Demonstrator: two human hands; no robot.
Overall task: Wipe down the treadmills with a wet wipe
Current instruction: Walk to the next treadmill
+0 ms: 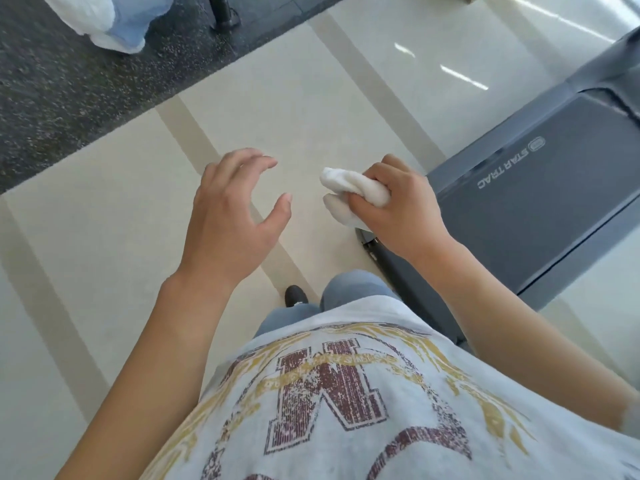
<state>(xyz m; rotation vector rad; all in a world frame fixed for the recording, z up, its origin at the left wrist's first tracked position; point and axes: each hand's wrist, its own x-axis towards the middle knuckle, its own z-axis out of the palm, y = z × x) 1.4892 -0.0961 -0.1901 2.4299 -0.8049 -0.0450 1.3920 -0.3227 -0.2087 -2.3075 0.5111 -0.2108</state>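
A crumpled white wet wipe (353, 195) is bunched in my right hand (401, 209), which is closed around it above the floor. Just to the right of that hand lies the rear end of a grey treadmill (540, 209) with "STAR TRAC" printed on its dark belt. The wipe is not touching the treadmill. My left hand (232, 216) hovers to the left at the same height, fingers curled and spread, holding nothing.
Cream floor tiles (311, 98) with darker stripes run under my hands. A dark speckled rubber mat (69, 81) covers the far left. Another person's legs in light blue trousers (131, 22) stand at the top left beside a black post base (225, 19).
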